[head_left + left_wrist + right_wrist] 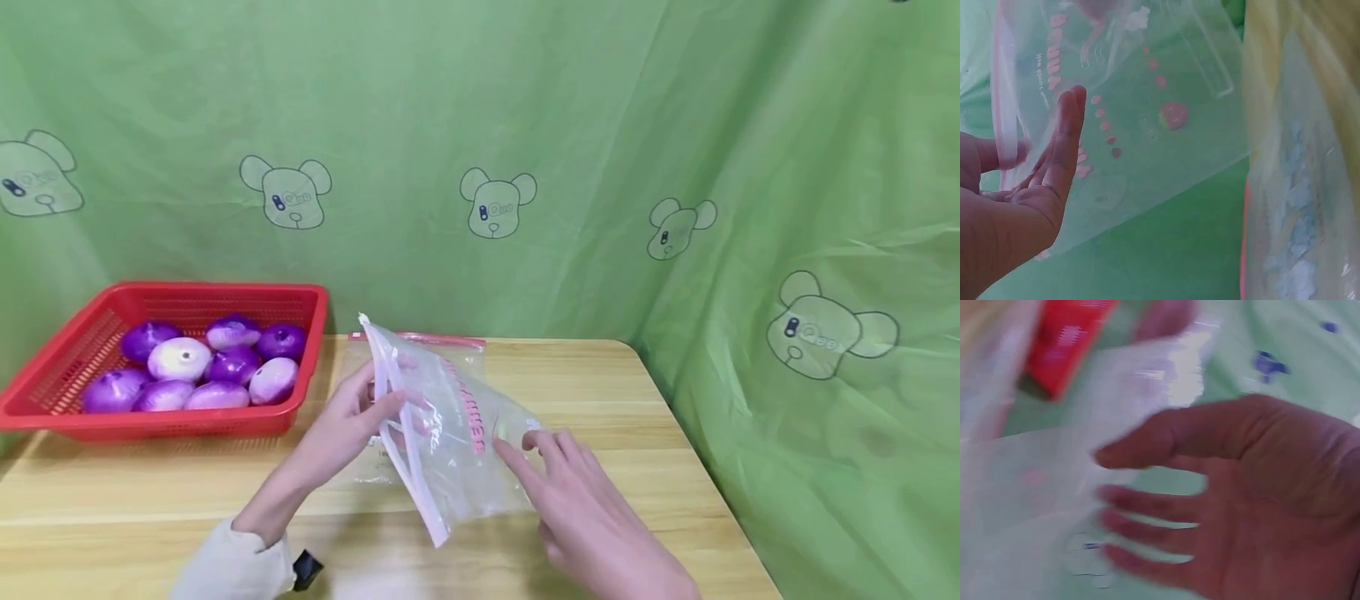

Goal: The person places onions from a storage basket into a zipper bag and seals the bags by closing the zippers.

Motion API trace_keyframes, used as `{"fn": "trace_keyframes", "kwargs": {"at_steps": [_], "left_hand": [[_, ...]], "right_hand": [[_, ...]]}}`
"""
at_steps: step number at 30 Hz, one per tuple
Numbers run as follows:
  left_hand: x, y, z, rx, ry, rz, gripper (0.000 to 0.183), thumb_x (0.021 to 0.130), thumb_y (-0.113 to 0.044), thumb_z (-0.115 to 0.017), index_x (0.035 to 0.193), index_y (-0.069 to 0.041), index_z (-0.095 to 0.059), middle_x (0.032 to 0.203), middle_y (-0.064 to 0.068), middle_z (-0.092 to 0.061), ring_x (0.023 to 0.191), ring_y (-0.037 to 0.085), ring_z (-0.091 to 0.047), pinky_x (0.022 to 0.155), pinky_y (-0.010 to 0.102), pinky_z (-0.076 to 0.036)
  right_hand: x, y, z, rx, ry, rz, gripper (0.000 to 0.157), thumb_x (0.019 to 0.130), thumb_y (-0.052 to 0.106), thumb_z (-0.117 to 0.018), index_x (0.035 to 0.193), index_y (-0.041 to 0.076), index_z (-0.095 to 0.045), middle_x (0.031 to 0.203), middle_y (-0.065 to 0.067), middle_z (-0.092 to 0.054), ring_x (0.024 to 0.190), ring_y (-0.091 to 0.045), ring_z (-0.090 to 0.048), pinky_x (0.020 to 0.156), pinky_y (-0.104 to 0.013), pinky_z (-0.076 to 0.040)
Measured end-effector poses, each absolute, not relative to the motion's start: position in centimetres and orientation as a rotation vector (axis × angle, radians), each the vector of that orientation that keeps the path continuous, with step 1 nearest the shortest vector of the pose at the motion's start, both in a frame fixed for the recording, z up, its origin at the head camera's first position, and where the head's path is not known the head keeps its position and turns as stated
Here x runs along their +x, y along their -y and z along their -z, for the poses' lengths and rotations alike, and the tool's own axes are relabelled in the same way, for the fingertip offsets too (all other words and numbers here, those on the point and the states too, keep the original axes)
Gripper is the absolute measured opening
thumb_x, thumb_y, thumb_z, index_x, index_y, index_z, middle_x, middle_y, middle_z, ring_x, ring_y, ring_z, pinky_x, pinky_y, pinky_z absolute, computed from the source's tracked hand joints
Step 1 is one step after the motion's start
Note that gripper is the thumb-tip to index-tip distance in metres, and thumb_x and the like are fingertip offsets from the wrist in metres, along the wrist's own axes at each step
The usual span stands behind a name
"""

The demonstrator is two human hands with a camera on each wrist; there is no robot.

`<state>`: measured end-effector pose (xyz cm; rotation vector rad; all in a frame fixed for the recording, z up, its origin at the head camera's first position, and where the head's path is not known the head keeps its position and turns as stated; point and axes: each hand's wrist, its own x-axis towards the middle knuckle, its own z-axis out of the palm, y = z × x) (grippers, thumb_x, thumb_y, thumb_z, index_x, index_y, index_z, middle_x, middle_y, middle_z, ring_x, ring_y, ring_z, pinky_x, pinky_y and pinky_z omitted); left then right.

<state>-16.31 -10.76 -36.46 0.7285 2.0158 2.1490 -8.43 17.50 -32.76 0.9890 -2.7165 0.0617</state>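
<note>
A clear zip bag [465, 417] with a pale pink zip strip and pink lettering is tilted above the table, its mouth parted toward the left. My left hand [360, 417] is at that mouth, fingers and thumb spread and partly seen through the film. In the left wrist view, the thumb of the left hand [1029, 181] overlaps the zip strip while the fingers stretch out straight beside the film. My right hand [573, 492] is by the bag's closed end, forefinger extended against it. The right wrist view shows the right hand [1210, 487] with thumb and fingers apart, slightly blurred.
A second clear bag [360, 475] with a red zip strip lies flat on the wooden table [600, 383], partly behind the raised one. At the left stands a red plastic basket [315, 333] with several purple onions [273, 381]. Green printed sheeting [570, 125] hangs behind and to the right.
</note>
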Motion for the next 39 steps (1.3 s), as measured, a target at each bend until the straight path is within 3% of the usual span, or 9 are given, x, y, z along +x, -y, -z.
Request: {"fn": "trace_keyframes", "kwargs": {"at_steps": [3,7,11,14,17,25,32,39], "left_hand": [[-15.9,9.5,36.9,0.747,-1.997,-2.181,0.045,0.103,-0.01,-0.051,0.147,-0.008,-0.04,0.114,0.024,-0.066,0.088,0.031,-0.072,0.072,0.046,-0.06],[-15.3,7.5,37.5,0.752,-1.923,-2.219,0.05,0.103,-0.011,-0.053,0.15,-0.012,-0.036,0.117,0.023,-0.065,0.092,0.034,-0.072,0.074,0.045,-0.06],[-14.9,6.2,37.8,0.743,-1.944,-2.176,0.044,0.104,-0.013,-0.051,0.147,-0.013,-0.042,0.112,0.021,-0.068,0.089,0.034,-0.072,0.071,0.043,-0.061],[-14.8,5.9,38.0,0.757,-1.983,-2.103,0.044,0.106,-0.016,-0.048,0.149,-0.015,-0.042,0.108,0.019,-0.069,0.087,0.03,-0.072,0.069,0.041,-0.061],[-14.7,6.1,38.1,0.768,-1.985,-2.05,0.045,0.107,-0.017,-0.046,0.151,-0.017,-0.039,0.108,0.019,-0.069,0.087,0.028,-0.072,0.07,0.041,-0.061],[-14.6,6.4,37.9,0.749,-1.923,-1.975,0.058,0.102,-0.006,-0.053,0.155,-0.015,-0.031,0.12,0.021,-0.066,0.093,0.028,-0.072,0.072,0.042,-0.061],[-14.7,7.2,37.8,0.819,-1.976,-1.871,0.06,0.102,-0.004,-0.053,0.156,-0.018,-0.03,0.103,0.016,-0.073,0.089,0.027,-0.073,0.076,0.04,-0.06],[-15.1,8.1,37.6,0.907,-1.91,-1.879,0.056,0.106,-0.007,-0.044,0.158,-0.018,-0.026,0.118,0.021,-0.068,0.104,0.031,-0.069,0.08,0.042,-0.059]], "right_hand": [[-7.3,-16.8,31.3,0.971,2.756,-0.107,0.079,0.077,0.001,-0.072,0.149,0.016,-0.044,0.122,-0.002,-0.056,0.105,-0.017,-0.054,0.089,-0.037,-0.05],[-7.3,-14.4,30.6,0.883,2.719,-0.17,0.071,0.092,0.031,-0.071,0.153,0.02,-0.038,0.121,-0.001,-0.061,0.107,-0.018,-0.058,0.09,-0.039,-0.052],[-8.4,-11.9,31.3,0.753,2.694,-0.142,0.076,0.094,0.046,-0.065,0.157,0.022,-0.029,0.109,-0.005,-0.062,0.089,-0.02,-0.059,0.071,-0.036,-0.052],[-9.3,-11.3,32.0,0.741,2.691,-0.105,0.083,0.09,0.045,-0.071,0.156,0.017,-0.029,0.096,-0.005,-0.06,0.07,-0.016,-0.052,0.055,-0.028,-0.044],[-9.8,-11.3,32.2,0.796,2.684,-0.12,0.084,0.087,0.037,-0.076,0.154,0.012,-0.032,0.086,-0.002,-0.057,0.06,-0.012,-0.046,0.049,-0.024,-0.037],[-10.0,-11.8,32.2,0.885,2.743,-0.214,0.091,0.077,0.016,-0.084,0.152,0.01,-0.032,0.077,0.003,-0.056,0.064,-0.01,-0.048,0.057,-0.026,-0.044],[-9.7,-12.0,32.4,0.912,2.835,-0.262,0.102,0.076,0.016,-0.084,0.157,0.011,-0.023,0.094,-0.001,-0.064,0.077,-0.013,-0.056,0.068,-0.032,-0.051],[-10.0,-13.1,31.7,0.937,2.892,-0.367,0.099,0.086,0.021,-0.078,0.161,0.018,-0.013,0.119,-0.007,-0.064,0.103,-0.017,-0.059,0.087,-0.038,-0.053]]}}
